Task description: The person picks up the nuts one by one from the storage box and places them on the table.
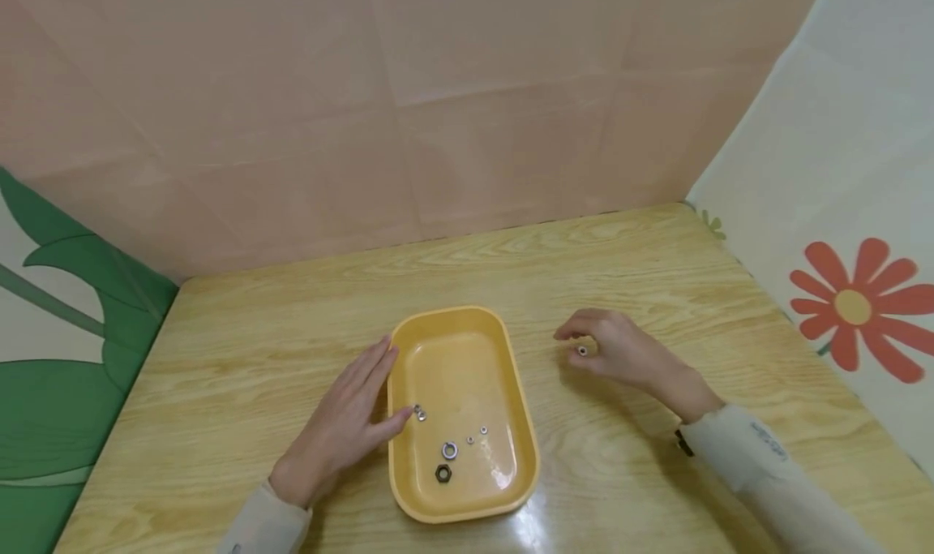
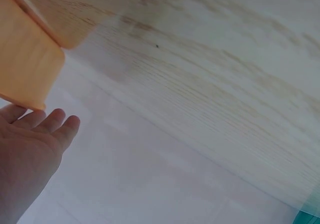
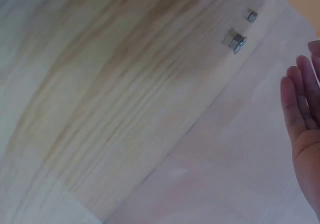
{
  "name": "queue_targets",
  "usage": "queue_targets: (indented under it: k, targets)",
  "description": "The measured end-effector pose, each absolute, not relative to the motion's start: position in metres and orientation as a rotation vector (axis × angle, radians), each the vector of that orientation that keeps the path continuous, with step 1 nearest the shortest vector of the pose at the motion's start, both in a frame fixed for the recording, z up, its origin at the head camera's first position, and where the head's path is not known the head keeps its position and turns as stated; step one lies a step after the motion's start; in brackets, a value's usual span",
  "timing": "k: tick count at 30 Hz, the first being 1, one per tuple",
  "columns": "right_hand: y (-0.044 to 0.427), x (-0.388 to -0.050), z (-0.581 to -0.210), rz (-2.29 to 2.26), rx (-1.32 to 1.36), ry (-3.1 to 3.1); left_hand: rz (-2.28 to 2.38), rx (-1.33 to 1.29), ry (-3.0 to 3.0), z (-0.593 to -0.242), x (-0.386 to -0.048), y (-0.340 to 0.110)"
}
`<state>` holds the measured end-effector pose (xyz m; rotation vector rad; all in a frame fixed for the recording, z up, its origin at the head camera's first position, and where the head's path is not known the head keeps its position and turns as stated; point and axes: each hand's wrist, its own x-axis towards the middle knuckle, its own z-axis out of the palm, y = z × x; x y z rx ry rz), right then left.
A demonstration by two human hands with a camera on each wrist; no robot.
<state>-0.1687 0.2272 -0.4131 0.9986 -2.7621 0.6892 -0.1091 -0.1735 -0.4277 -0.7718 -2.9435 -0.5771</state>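
Note:
A yellow plastic tray lies on the table. In it are a dark hex nut, a larger silver ring-shaped piece and several small silver nuts. My left hand rests against the tray's left side, fingers fairly straight along the rim and thumb over it. Right of the tray, my right hand hovers low with fingers loosely bent and apart. A small nut shows in the gap by its thumb. In the right wrist view, a flanged nut and a smaller nut sit on the table, apart from the fingers.
The wood-grain table meets a pink backdrop at its far edge. A white sheet with a red flower stands at the right, and green leaf-patterned cloth hangs at the left.

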Motion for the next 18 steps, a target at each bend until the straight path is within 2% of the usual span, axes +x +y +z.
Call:
queue_targets:
  k: [18]
  targets:
    - [0.192,-0.160,-0.403,0.802,1.281,-2.347,-0.583,-0.770,-2.941,-0.428,-0.109,-0.172]
